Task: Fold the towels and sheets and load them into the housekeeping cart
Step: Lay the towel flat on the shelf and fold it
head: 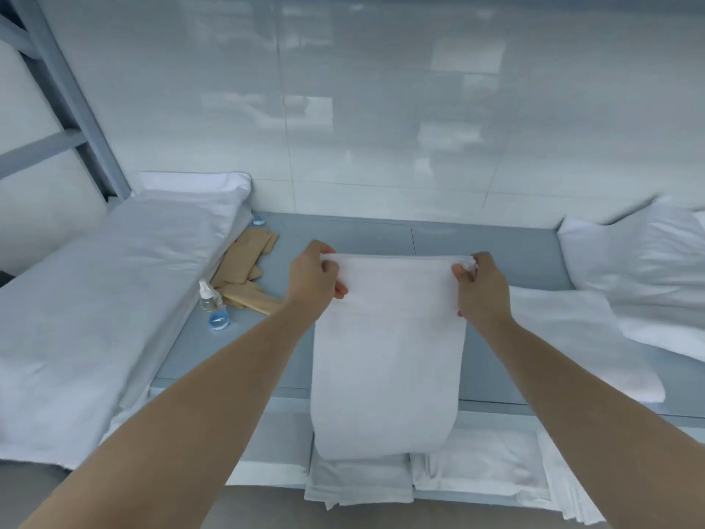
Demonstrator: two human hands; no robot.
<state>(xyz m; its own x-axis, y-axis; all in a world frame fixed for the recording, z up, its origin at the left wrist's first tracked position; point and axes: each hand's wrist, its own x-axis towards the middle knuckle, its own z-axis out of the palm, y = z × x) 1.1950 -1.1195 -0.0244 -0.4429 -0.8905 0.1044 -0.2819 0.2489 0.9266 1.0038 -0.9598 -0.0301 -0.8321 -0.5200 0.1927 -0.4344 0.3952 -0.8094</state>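
Note:
A white towel (389,357) hangs doubled over in front of me, above the grey shelf top (526,261). My left hand (311,278) pinches its upper left corner and my right hand (482,288) pinches its upper right corner, so the top edge is stretched flat between them. The towel's looped lower end hangs past the shelf's front edge, just above folded white linen (358,479) stacked on the level below.
A large folded white sheet (95,299) lies on the left. Tan paper packets (244,267) and small clear bottles (211,303) sit beside it. More white linen (587,337) and pillows (641,261) lie at the right. A glossy white wall is behind, with a grey frame (68,93) at upper left.

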